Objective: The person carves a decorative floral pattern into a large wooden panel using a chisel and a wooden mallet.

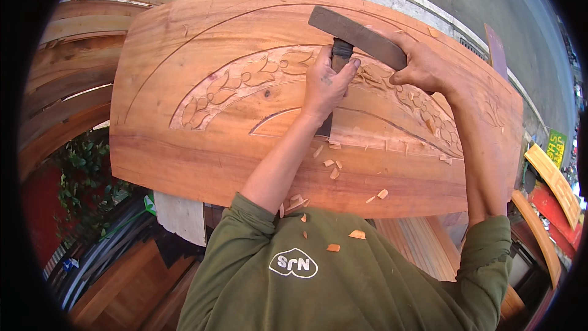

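A reddish-brown wooden panel [184, 171] lies flat in front of me, with an arched band of carved leaves and flowers [226, 89] across it. My left hand [324, 89] is wrapped around a chisel [342, 52], whose handle end is bound in black. Its wide dark blade points toward me, with the tip down at the panel near the straight lower line of the design. In my right hand [424, 66] is a thick, flat brownish-grey bar [352, 32], held by one end. The bar crosses just above the chisel's handle end; whether they touch I cannot tell.
Wood chips [334, 173] are scattered over the panel's near side, and several lie on my green shirt [367, 282]. Stacked boards [73, 55] stand at the left, above leafy plants [86, 171]. A curved wooden piece [539, 233] is at the right. Grey pavement [478, 0] stretches beyond the panel.
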Tool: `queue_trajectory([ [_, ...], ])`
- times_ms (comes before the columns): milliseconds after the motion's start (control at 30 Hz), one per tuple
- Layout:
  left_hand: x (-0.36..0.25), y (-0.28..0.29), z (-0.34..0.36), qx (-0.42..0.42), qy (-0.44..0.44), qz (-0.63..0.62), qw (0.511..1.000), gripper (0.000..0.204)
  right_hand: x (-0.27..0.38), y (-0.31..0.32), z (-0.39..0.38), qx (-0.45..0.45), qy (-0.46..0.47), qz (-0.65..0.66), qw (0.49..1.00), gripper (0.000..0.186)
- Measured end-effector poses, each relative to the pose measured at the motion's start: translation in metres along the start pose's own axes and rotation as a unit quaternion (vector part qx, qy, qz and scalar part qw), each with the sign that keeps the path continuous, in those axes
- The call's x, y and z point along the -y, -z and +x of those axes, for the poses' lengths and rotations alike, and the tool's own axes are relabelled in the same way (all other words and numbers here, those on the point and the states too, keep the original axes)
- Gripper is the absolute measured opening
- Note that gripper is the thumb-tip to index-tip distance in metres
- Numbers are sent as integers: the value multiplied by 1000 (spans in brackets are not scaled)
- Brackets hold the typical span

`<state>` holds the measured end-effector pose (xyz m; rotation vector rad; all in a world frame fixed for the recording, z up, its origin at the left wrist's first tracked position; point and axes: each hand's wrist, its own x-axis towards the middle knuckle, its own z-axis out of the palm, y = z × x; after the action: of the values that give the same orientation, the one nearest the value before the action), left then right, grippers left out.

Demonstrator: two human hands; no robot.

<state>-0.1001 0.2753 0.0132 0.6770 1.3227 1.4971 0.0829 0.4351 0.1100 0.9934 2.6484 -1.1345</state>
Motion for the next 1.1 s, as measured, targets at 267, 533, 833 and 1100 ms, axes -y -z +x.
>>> queue_trajectory([
  [267,5,3,2,-2,12,10,1000,35,3,-9,6,-97,-63,82,990,100],
  [533,-7,6,-8,14,10,-42,999,35,44,-6,-11,-77,-46,84,992,100],
  [833,-27,2,17,-12,-24,-78,997,34,22,-19,-29,-313,17,207,927,99],
  [1100,-10,-21,25,-21,-42,-34,998,28,16,44,-24,-413,4,276,868,58],
])
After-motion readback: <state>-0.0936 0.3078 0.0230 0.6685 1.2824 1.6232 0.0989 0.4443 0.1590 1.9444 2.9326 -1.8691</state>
